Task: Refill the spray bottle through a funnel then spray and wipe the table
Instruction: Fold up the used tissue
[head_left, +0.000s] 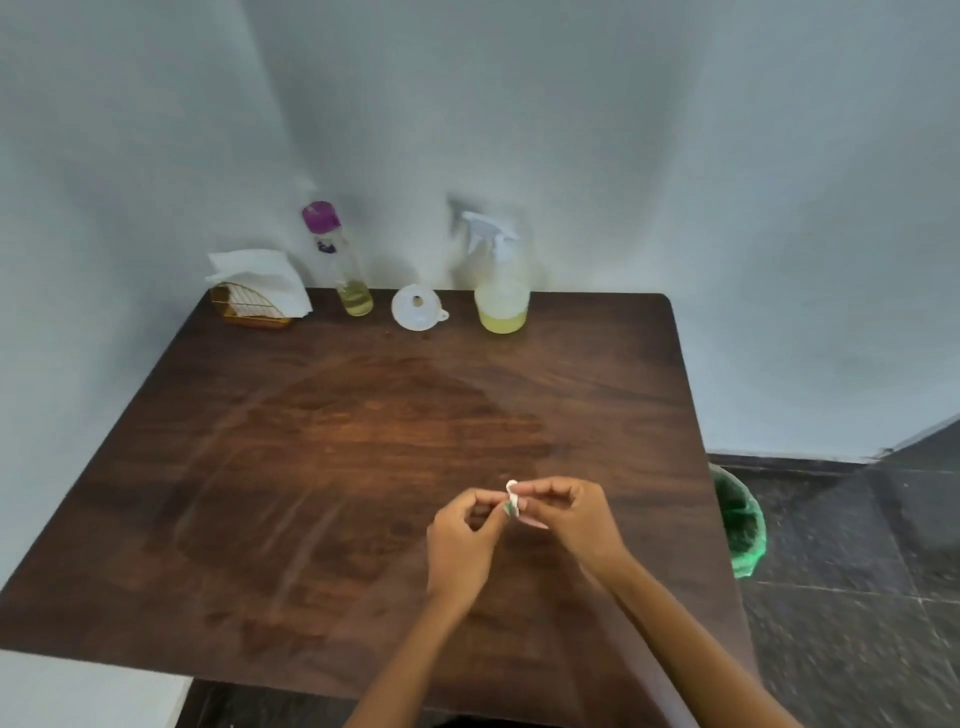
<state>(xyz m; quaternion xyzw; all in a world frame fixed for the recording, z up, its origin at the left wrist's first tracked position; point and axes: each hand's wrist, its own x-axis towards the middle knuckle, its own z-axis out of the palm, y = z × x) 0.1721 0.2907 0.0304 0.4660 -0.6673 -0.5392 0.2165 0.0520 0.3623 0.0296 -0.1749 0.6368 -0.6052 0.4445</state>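
Two hands meet over the near right part of a dark wooden desk, and between them they pinch one small crumpled white scrap, possibly tissue, with a trace of green on it. The left hand nips it with curled fingertips, and the right hand does the same from the other side, so each grip is closed on that scrap, held just above the wood.

The desk stands in a corner of pale grey-blue walls, and its top shows faint arcs and streaks of sheen across the middle (the grain looks darker there). Dark tiled floor runs along the right, where one bin with a green liner sits just beside the desk's edge.

Along the far edge stand four things in a row: one gold wire holder with white napkins at the left, one tall clear bottle with a purple cap holding a little yellowish liquid, one white funnel lying on the wood, and one spray bottle with a white trigger head, about a third full of pale yellow liquid. The funnel lies between the two bottles, touching neither.
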